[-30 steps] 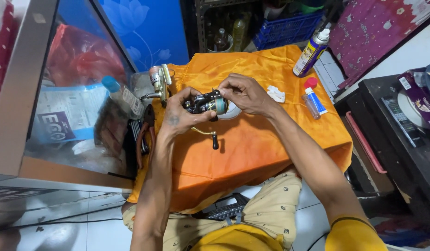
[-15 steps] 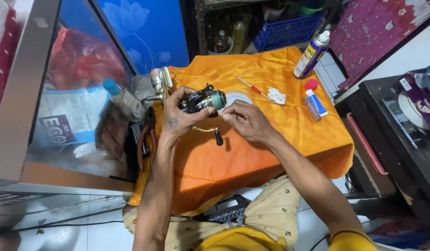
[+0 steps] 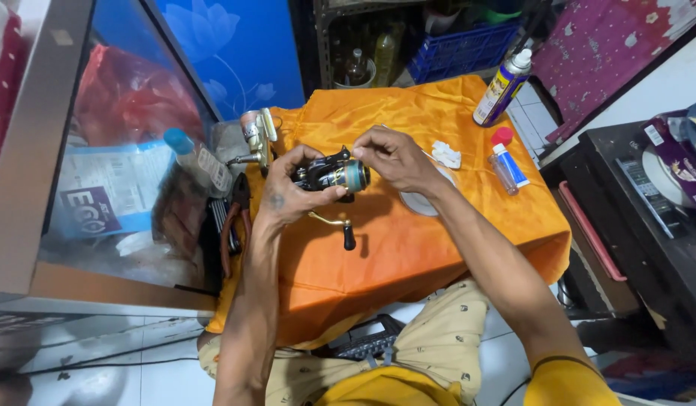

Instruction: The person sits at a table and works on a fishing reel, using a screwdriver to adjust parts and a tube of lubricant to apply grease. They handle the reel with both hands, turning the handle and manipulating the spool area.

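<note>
A cramped corner with a white tiled floor, a glass-fronted cabinet point(image 3: 115, 173) on one side and a dark low unit point(image 3: 649, 225) on the other; between them stands a small table draped in an orange cloth point(image 3: 438, 240). The person sits right up against it, knees tucked beneath, both forearms reaching forward over the cloth.

The left hand point(image 3: 288, 192) comes up from below with the wrist bent, fingers curled round the body of a dark fishing reel point(image 3: 333, 174), gripping it just above the cloth near the table's middle. The reel's crank handle point(image 3: 337, 225) hangs down below the hand, its black knob close to the fabric. The right hand point(image 3: 393, 156) arrives from the other side, elbow low, wrist arched, fingertips pinched together at the top front of the reel's spool; whether it nips some small part there I cannot tell.

Around them: a second, pale gold reel point(image 3: 256, 135) at the table's left edge, red-handled pliers point(image 3: 235, 218) lying beside it, a white round lid point(image 3: 423, 199) under the right wrist, a crumpled white scrap point(image 3: 446, 154), a small clear bottle with a blue label point(image 3: 507, 167), a red cap point(image 3: 502, 136) just behind it, and a spray can point(image 3: 502, 86) upright at the far corner.
</note>
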